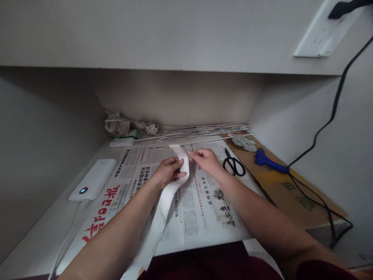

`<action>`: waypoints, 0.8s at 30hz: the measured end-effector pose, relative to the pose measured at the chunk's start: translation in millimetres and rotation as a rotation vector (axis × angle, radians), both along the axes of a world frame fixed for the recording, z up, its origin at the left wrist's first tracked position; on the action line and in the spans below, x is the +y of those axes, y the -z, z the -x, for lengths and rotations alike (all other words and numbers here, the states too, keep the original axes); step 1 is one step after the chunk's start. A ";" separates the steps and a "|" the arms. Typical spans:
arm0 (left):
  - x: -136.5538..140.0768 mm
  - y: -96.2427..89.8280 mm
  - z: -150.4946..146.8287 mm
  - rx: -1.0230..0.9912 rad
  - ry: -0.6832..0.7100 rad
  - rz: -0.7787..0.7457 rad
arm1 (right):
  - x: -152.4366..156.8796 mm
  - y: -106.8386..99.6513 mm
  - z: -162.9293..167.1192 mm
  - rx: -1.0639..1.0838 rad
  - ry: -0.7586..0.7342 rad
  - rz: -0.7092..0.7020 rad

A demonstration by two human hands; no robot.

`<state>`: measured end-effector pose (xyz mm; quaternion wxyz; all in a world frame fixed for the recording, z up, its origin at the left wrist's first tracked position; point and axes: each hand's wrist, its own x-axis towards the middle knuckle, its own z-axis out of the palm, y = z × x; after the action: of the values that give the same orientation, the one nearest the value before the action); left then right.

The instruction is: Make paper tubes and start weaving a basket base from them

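Observation:
A long white paper strip [168, 198] curves up from the table's front edge to the middle of the newspaper. My left hand [169, 171] is closed on it near its upper end, thumb on top and fingers at its edge and underneath. Just to the right, my right hand [204, 158] is closed in a pinch, its fingertips at the strip's right edge. Whether those fingertips grip the strip or something small is too fine to make out. Beneath both hands lies a spread newspaper [190, 221] with black and red print.
Black-handled scissors [234, 165] lie right of my right hand. A blue glue gun [271, 161] with a black cord rests on cardboard [291, 198], near a crumpled grey cloth [244, 142]. Thin paper rods [204, 132] line the back. A white power bank [94, 179] sits left.

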<state>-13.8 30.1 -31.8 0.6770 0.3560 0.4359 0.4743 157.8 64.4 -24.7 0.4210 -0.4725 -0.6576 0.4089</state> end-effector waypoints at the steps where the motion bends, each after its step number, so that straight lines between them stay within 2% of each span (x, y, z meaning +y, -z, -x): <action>1: -0.6 -0.1 -0.3 -0.001 0.016 -0.010 | 1.2 1.3 -0.5 0.013 -0.004 0.021; 3: -1.5 0.3 -0.5 0.011 0.043 -0.024 | 4.0 2.7 -2.1 0.003 -0.004 0.037; 5: -1.6 1.6 -0.1 0.019 0.053 -0.031 | 8.7 1.2 -8.3 -0.104 0.017 -0.019; 8: -0.2 4.7 1.2 0.034 0.061 -0.050 | 21.9 -7.3 -33.8 -0.444 0.155 -0.225; 10: 1.0 6.0 1.7 0.042 0.056 -0.056 | 34.8 -14.6 -61.5 -0.713 0.336 -0.271; 12: 1.6 6.0 1.6 0.047 0.044 -0.049 | 49.2 -20.2 -92.5 -0.922 0.557 -0.167; 14: 1.5 4.8 0.9 0.050 0.023 -0.038 | 63.1 -22.4 -120.7 -1.047 0.716 0.011; 16: 1.0 3.8 -0.2 0.053 0.012 -0.031 | 74.5 -21.2 -141.4 -1.124 0.721 0.108; 20: 0.8 5.0 -2.0 0.062 0.035 -0.030 | 87.0 -16.6 -160.5 -1.151 0.662 0.098; 24: 1.5 8.9 -1.7 0.064 0.057 -0.043 | 88.5 -18.7 -166.5 -1.140 0.676 0.095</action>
<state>-12.1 31.5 -40.7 0.6683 0.3977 0.4366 0.4524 324.4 152.9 -6.0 0.0912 -0.8130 -0.5742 -0.0312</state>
